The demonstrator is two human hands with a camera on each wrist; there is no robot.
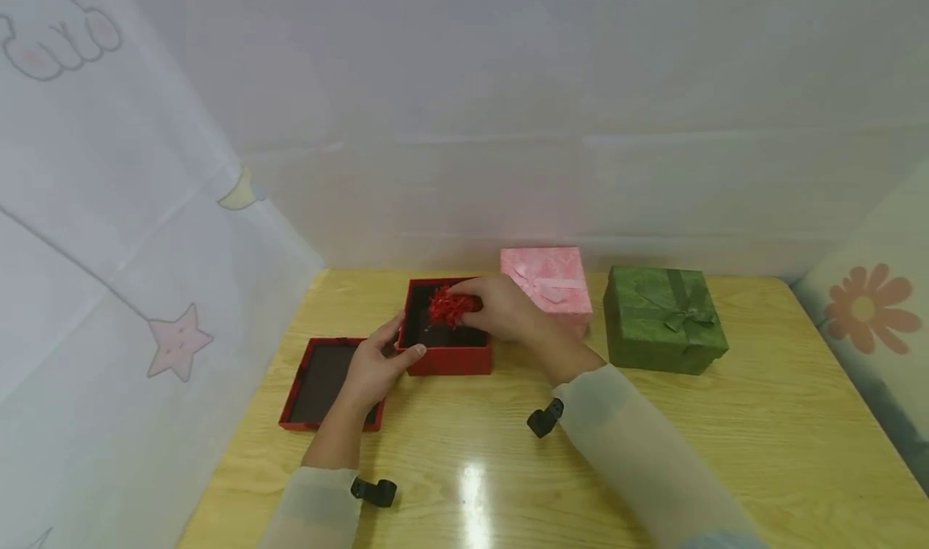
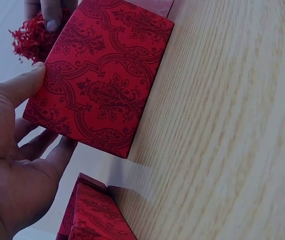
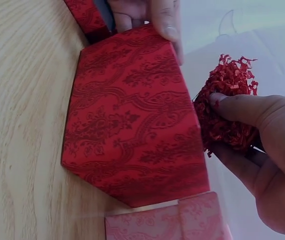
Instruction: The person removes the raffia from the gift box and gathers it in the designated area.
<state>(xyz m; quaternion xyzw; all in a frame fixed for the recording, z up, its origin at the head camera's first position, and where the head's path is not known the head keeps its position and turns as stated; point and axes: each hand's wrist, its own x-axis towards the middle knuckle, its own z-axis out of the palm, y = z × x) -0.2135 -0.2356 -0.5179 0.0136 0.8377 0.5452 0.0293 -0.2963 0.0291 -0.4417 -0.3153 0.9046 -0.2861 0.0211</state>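
Note:
A red patterned gift box (image 1: 452, 362) stands open at the top on the table, its inside dark. My left hand (image 1: 372, 374) grips its near left corner, the thumb on the rim and the fingers along the left side. In the left wrist view the thumb presses the edge of the box wall (image 2: 100, 82). My right hand (image 1: 502, 307) holds a clump of red shredded paper (image 1: 446, 307) over the opening. From the right wrist, the thumb and fingers pinch the crinkled shreds (image 3: 230, 107) just above the rim.
The red box's lid (image 1: 319, 384) lies with its dark inside up, left of the box, partly behind my left forearm. A pink gift box (image 1: 559, 279) with a bow stands behind my right hand. Farther right is a green gift box (image 1: 664, 323) with a ribbon. Pale cloth walls surround the wooden table (image 1: 435, 452).

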